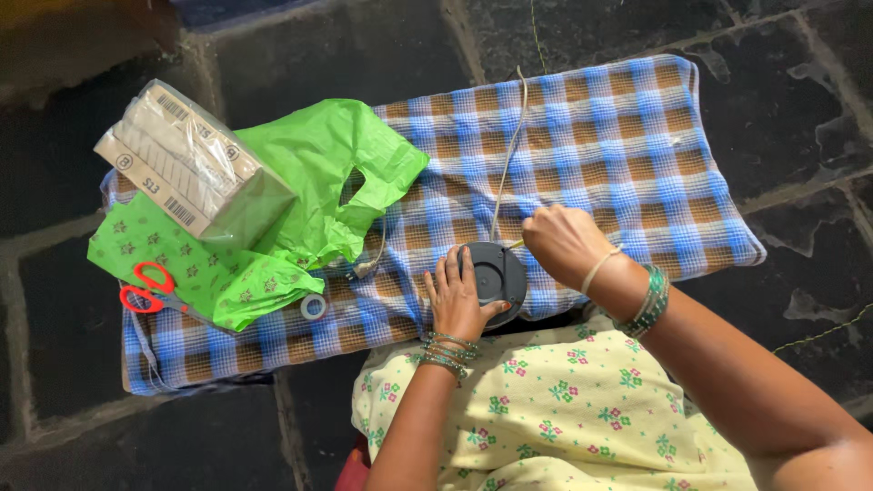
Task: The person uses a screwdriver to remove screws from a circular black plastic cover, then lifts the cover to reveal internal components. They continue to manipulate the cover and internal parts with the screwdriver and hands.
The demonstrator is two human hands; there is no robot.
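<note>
Nearest the camera there's a lap in pale yellow floral fabric, and both forearms, loaded with green bangles, are reaching forward from it onto the blue and brown checked cloth that's covering a low padded surface sitting on the dark stone floor.

The left hand is lying flat and spread out, fingers pressing on the near-left edge of the round black disc-shaped base. It looks like it's pinning the thing down so it isn't sliding or turning. The disc itself is sitting on the cloth right at the near edge, just ahead of the lap.

The right hand is curled into a closed pinch just right of the disc, and it's gripping the thin pale cord where it's coming off the disc. From there the cord is running away toward the far edge of the cloth, fairly straight, so I'd guess it's being kept under tension.

Further left, a small roll of clear tape is lying on the cloth, close enough to grab. Beyond that, red-handled scissors are resting on a green patterned fabric piece, next to a crumpled bright green plastic bag. Farthest left, a tan cardboard box wrapped in clear plastic is sitting on top of the green stuff, well apart from the hands.
</note>
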